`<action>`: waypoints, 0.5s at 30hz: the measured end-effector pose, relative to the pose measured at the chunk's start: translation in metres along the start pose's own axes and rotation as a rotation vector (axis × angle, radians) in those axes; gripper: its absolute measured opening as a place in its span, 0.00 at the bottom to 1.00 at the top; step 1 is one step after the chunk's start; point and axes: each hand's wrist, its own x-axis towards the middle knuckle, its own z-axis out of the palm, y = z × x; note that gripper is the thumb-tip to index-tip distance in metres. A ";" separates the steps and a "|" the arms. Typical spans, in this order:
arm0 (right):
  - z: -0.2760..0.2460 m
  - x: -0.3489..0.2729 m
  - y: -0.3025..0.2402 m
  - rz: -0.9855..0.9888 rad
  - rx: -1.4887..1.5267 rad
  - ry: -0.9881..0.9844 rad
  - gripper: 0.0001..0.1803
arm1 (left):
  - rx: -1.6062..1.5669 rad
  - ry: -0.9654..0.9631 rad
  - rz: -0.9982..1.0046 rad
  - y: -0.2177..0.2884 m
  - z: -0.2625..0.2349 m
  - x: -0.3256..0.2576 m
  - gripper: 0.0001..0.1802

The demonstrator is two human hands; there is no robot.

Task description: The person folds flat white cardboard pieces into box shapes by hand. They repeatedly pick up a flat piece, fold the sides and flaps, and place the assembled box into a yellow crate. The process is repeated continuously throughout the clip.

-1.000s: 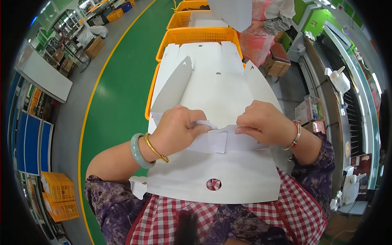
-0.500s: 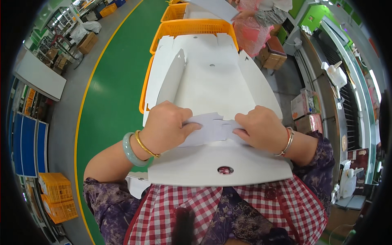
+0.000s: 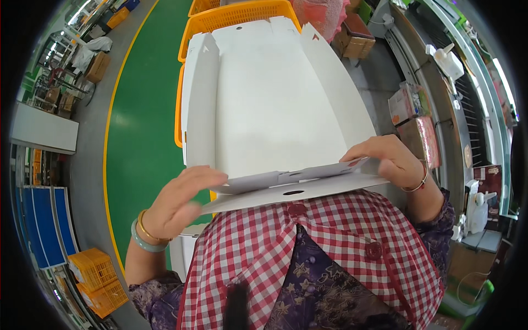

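A partly folded white cardboard box (image 3: 269, 104) lies in front of me, its long side walls raised. At its near end a folded flap (image 3: 253, 181) stands along the inside, while the outer panel (image 3: 247, 202), which has a dark oval hole, tilts toward my apron. My left hand (image 3: 179, 206) is at the near left corner, fingers stretched out over the flap's end and thumb apart, slightly blurred. At the near right corner my right hand (image 3: 393, 159) grips the cardboard edge, fingers over the inner side and thumb nearer me.
Yellow plastic crates (image 3: 239, 15) stand under and behind the box. A green floor lane (image 3: 146, 99) with a yellow line runs on the left, near stacked yellow crates (image 3: 96, 275). Cartons (image 3: 421, 137) and a machine bench (image 3: 445, 115) line the right.
My hands have moved apart from the middle of the near flap to the box's two near corners. The near panel has tipped up toward me. The other person's hands have left the view.
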 end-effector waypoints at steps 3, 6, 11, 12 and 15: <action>0.002 -0.004 0.011 -0.084 -0.050 -0.049 0.17 | 0.055 0.004 -0.013 0.002 0.007 -0.001 0.19; 0.008 -0.003 0.008 -0.053 -0.183 -0.080 0.18 | 0.203 0.121 -0.023 -0.013 0.027 -0.011 0.12; 0.022 0.004 0.019 -0.076 -0.289 0.091 0.15 | 0.153 0.420 -0.154 -0.021 0.046 -0.010 0.08; 0.023 0.008 0.020 -0.132 -0.300 0.161 0.13 | 0.122 0.452 -0.214 -0.021 0.046 -0.009 0.08; 0.024 0.015 0.014 0.105 -0.222 0.257 0.13 | 0.038 0.496 -0.401 -0.023 0.042 -0.004 0.09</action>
